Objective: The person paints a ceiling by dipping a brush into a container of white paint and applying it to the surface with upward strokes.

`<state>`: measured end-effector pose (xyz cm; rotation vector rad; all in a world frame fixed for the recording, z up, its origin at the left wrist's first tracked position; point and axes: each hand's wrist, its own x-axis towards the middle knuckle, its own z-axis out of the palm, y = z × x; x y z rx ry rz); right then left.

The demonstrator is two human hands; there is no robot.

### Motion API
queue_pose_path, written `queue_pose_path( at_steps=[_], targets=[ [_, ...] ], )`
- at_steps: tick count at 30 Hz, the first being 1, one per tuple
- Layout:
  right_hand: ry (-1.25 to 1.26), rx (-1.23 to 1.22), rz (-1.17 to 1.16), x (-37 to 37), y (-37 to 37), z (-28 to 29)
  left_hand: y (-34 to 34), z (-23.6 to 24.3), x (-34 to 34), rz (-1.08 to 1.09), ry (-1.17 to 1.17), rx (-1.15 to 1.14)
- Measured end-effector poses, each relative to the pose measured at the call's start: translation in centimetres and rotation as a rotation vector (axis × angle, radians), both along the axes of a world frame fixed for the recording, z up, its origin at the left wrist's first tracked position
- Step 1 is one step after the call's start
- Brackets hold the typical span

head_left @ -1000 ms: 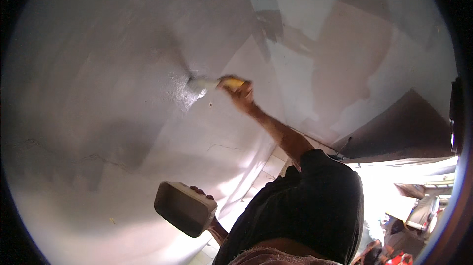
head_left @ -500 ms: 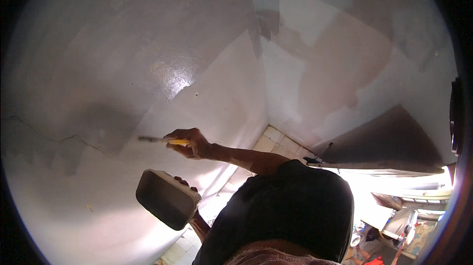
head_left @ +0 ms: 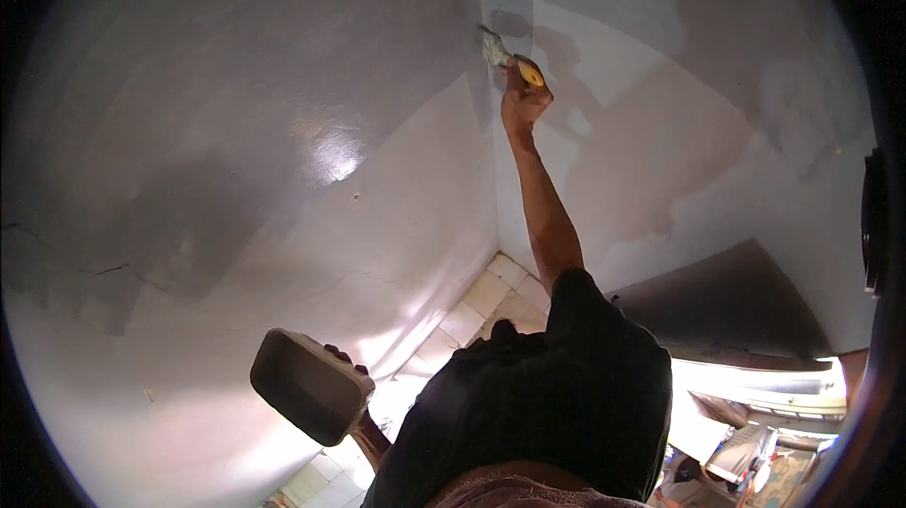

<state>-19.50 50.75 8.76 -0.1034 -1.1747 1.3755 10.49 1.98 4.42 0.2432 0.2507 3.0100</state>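
My right hand [head_left: 524,102] is closed on the yellow handle of a paintbrush [head_left: 494,47] high up at the wall corner, with the pale bristles at or very near the surface. My left hand [head_left: 360,366] grips a rectangular container [head_left: 310,385] low on the left, its dark inside facing up and its contents hard to make out. The left wall [head_left: 189,130] is grey with a glossy wet-looking patch and thin cracks. The right wall [head_left: 642,149] is pale with pinkish patches and shadows.
A tiled floor [head_left: 487,293] shows at the foot of the walls. At lower right are a dark shadowed area [head_left: 717,300], a bright opening and jumbled items [head_left: 746,451] too small to name. A dark object [head_left: 873,220] is at the right rim.
My right hand went from mid-wall down to the left, then up and right to the corner with the brush. The container in my left hand shifted slightly left.
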Motion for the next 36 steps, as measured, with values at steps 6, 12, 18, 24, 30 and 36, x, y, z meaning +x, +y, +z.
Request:
queue_pose_path(
  at_steps=[6,12,18,24,30,36],
  targets=[
    [-0.169,0.263,-0.121,0.8,-8.5,-0.4,-0.1,-0.3,-0.6,-0.029,-0.020,-0.045],
    [-0.077,0.383,0.599,9.3,-16.5,1.3,-0.8,-1.0,-0.8,-0.033,-0.051,-0.107],
    [-0.075,0.083,0.364,1.5,-6.0,1.2,-1.8,-0.9,-1.1,-0.035,-0.053,-0.161],
    [-0.092,0.163,0.025,2.4,-1.6,0.9,-1.7,-3.2,-1.7,-0.088,-0.091,-0.153],
    [-0.203,0.089,0.548,13.6,-18.6,7.3,-3.7,-4.8,-0.2,0.055,-0.145,-0.099],
    [-0.325,0.316,1.129,19.7,-30.5,11.4,-5.9,-4.7,-1.7,0.195,-0.188,0.031]
  ],
)
